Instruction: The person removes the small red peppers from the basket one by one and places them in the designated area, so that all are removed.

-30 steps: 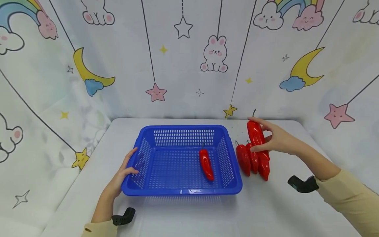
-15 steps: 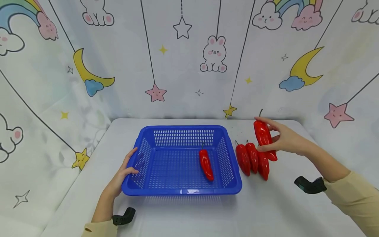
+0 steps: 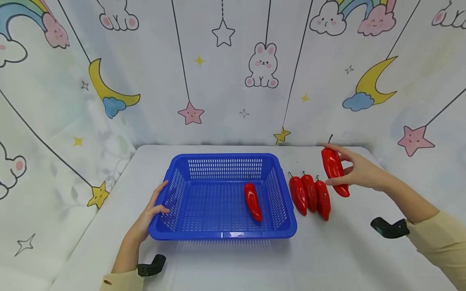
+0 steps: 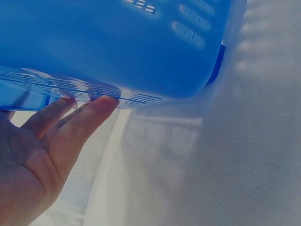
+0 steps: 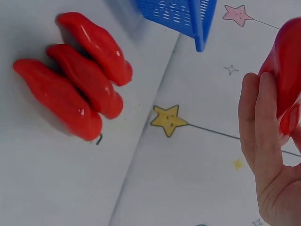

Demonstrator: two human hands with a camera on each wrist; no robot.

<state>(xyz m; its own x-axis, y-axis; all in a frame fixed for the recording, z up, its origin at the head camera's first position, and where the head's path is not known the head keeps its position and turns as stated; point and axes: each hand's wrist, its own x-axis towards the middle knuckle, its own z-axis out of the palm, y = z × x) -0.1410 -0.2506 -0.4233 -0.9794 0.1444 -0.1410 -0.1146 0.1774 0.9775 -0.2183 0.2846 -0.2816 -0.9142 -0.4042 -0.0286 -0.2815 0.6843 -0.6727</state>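
Note:
My right hand (image 3: 358, 169) holds a glossy red chili pepper (image 3: 333, 165) between thumb and fingers, stem up and leaning, to the right of the row on the table. In the right wrist view the hand partly covers this held pepper (image 5: 288, 61). Three more red peppers lie side by side there, the nearest to the hand being the right pepper (image 3: 322, 200). My left hand (image 3: 147, 216) grips the left rim of a blue plastic basket (image 3: 222, 235), thumb over the edge. Inside the basket, toward its right side, lies one red pepper (image 3: 253, 202).
A white-covered table (image 3: 233, 266) carries everything. Behind it hangs a pale curtain (image 3: 218, 81) printed with stars, moons and rabbits. The basket's right wall stands close to the left pepper (image 3: 298, 196) of the row.
My right hand has moved right with its pepper, away from the row, so the right pepper there now shows whole. The left hand and basket have stayed in place.

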